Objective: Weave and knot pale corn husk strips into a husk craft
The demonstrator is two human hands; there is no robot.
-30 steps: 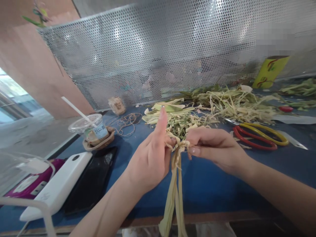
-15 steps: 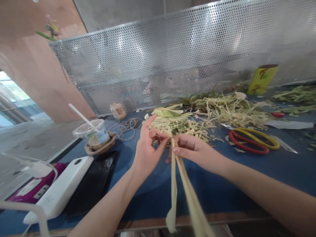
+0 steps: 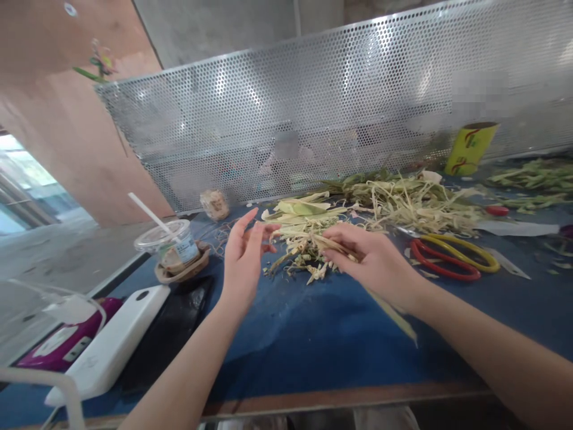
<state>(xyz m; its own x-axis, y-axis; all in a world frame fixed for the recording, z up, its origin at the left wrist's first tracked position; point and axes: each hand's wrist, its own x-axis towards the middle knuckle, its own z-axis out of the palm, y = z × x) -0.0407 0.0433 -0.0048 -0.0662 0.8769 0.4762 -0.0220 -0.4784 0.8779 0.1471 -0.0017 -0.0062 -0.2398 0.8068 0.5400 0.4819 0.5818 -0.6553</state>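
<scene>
Far left on the blue table (image 3: 313, 352): a purple device (image 3: 58, 343), w/ a white box (image 3: 111, 346) and a black phone (image 3: 165, 334) beside it. Behind them a plastic cup (image 3: 170, 242) w/ straw stands on a brown holder; a coil of twine (image 3: 224, 233) and a small jar (image 3: 213, 204) lie near the perforated metal screen (image 3: 313, 107). Left hand (image 3: 244, 263) hovers above the table, fingers spread open and pointing up, holding nothing, just beside the husk pile (image 3: 304, 239). Right hand (image 3: 376, 263) is half closed on a husk strip (image 3: 394, 313); thumb and fingers pinch its upper end near the pile, and the strip runs under the wrist toward the table edge, partly hidden by the arm. The pile lies between the hands and the screen, touching the right fingertips; nothing stands between the two hands. Further right: more husk scraps (image 3: 416, 200), scissors (image 3: 452, 263) w/ red and yellow handles flat on the table, well apart from the right hand, a yellow cup (image 3: 470, 148) at the screen, and green stems (image 3: 532, 179) at far right.
</scene>
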